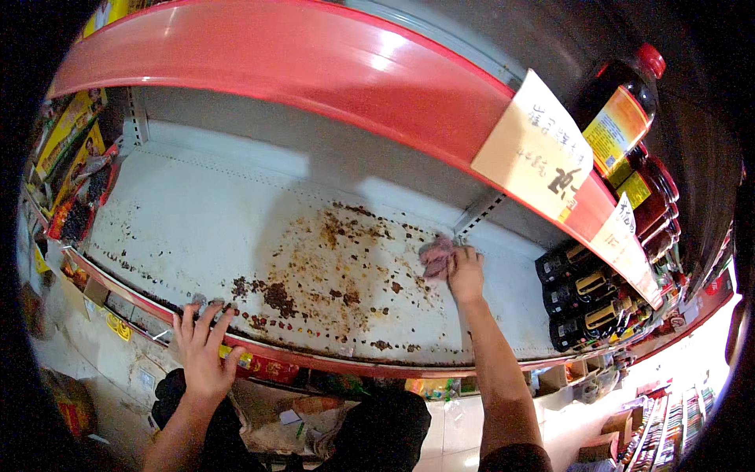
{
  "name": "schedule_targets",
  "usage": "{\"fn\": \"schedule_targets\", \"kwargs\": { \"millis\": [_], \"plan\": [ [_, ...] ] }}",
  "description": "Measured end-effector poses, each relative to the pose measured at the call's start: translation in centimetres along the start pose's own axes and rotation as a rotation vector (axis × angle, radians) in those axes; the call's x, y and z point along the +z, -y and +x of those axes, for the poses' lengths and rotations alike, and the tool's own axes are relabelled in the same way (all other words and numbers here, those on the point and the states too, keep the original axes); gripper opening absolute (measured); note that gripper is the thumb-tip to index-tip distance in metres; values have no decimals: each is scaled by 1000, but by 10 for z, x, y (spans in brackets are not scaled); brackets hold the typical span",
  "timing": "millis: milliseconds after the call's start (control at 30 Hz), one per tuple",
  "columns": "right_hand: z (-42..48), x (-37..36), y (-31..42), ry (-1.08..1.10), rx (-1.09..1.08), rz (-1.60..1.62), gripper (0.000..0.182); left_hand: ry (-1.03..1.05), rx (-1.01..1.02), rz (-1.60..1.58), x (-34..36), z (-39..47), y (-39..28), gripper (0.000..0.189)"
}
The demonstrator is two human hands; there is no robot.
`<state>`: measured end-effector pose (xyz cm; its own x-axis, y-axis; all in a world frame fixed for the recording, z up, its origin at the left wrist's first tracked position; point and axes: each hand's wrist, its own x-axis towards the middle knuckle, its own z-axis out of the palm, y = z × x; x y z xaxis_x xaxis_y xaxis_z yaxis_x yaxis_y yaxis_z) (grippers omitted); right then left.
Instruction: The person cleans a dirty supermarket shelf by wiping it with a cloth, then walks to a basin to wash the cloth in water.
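A pinkish cloth [436,258] is bunched under my right hand [468,274], against the white metal shelf [194,206] near its back right part. Brown rust patches and dark flakes spread over the shelf's middle, left of the cloth. My left hand [203,348] rests on the red front edge of the shelf, fingers spread and holding nothing. Its fingertips reach just over the rim, beside a row of dark specks.
A red upper shelf front [307,71] with handwritten paper signs [534,150] crosses above. Dark bottles [584,295] stand at the right, and larger red-capped bottles [625,112] above them. Packaged goods [74,177] lie at the left. Boxes [613,445] sit on the lower right.
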<state>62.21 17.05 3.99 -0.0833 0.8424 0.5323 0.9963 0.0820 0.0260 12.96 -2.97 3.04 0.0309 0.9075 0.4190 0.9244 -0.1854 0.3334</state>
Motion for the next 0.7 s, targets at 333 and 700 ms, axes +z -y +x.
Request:
{"fn": "schedule_targets", "kwargs": {
  "millis": [333,700],
  "plan": [
    [72,29,116,270,-100,277,26,36,-26,8,2,2,-2,59],
    [77,16,8,30,144,-40,24,49,-49,1,2,1,-3,54]
  ]
}}
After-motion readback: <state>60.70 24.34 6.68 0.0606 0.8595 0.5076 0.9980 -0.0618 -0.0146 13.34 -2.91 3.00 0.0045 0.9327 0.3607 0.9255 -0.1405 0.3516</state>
